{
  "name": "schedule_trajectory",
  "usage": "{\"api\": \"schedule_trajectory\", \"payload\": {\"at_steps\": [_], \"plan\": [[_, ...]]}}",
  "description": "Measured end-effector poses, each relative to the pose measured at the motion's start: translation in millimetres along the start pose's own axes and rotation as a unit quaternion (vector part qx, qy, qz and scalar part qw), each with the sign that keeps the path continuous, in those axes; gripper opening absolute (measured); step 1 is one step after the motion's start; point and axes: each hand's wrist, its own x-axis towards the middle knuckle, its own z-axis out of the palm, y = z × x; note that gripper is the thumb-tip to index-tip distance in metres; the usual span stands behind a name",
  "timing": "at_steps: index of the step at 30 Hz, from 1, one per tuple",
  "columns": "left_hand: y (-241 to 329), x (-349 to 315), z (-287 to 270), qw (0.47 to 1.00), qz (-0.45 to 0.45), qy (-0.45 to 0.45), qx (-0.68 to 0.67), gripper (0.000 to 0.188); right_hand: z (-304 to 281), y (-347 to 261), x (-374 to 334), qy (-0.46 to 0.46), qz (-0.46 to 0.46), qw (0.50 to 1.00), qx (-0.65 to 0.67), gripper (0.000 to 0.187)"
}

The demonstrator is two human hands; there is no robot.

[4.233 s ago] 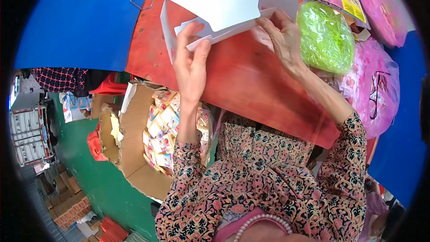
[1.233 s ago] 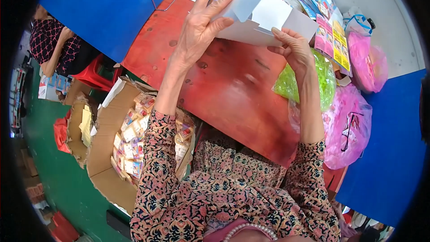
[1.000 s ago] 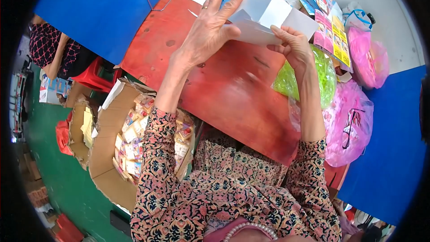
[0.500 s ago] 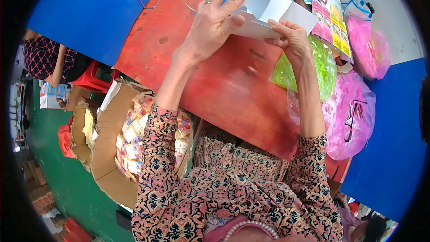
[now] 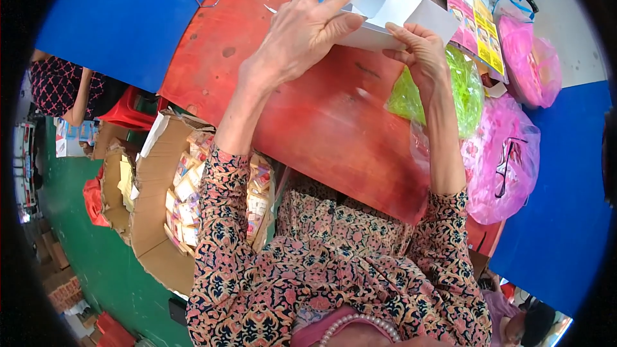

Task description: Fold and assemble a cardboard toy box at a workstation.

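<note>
A white folded card carton (image 5: 414,16) with raised flaps stands at the far side of the red table. My right hand (image 5: 421,54) pinches its near edge between thumb and fingers. My left hand (image 5: 305,32) reaches to the carton's left side with fingers stretched apart. Its thumb lies along the near edge, and the fingertips reach the top of the picture beside a dark blue patch I cannot make out. The inside of the carton is only partly visible.
The red table (image 5: 321,135) has pink bags (image 5: 501,154) and a green bag (image 5: 466,93) on its right, with glasses (image 5: 504,167) on one. Printed sheets (image 5: 479,29) lie behind. A cardboard box (image 5: 157,199) of small packets stands lower left. Another person (image 5: 71,87) sits far left.
My left hand has shifted slightly left and down, its thumb now further along the carton edge. The right hand keeps its pinch, and the carton's upright flap has tilted a little.
</note>
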Motion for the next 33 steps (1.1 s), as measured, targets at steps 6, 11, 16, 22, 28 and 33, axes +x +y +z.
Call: {"api": "schedule_trajectory", "payload": {"at_steps": [6, 11, 16, 22, 28, 33], "plan": [[-1, 3, -5, 0.998, 0.023, -0.014, -0.056, 0.068, 5, -1, -2, 0.013, -0.007, 1.000, 0.000, 0.018], [-14, -8, 11, 0.990, 0.113, 0.068, -0.056, 0.051, -10, 8, -2, -0.003, 0.001, 0.999, 0.046, 0.017], [-21, -20, 27, 0.946, 0.116, 0.246, -0.177, 0.014, 3, 5, -12, -0.002, 0.000, 0.999, 0.043, 0.019], [-21, -17, 30, 0.944, 0.043, 0.251, -0.208, 0.006, 1, 4, -28, 0.019, -0.020, 0.999, 0.047, 0.019], [-3, -5, 33, 0.892, -0.036, 0.225, -0.391, 0.010, 8, 2, -47, 0.104, -0.084, 0.986, -0.102, 0.031], [-26, 1, 45, 0.870, 0.181, 0.241, -0.389, 0.012, 29, -10, -61, 0.253, -0.428, 0.756, -0.426, 0.053]]}}
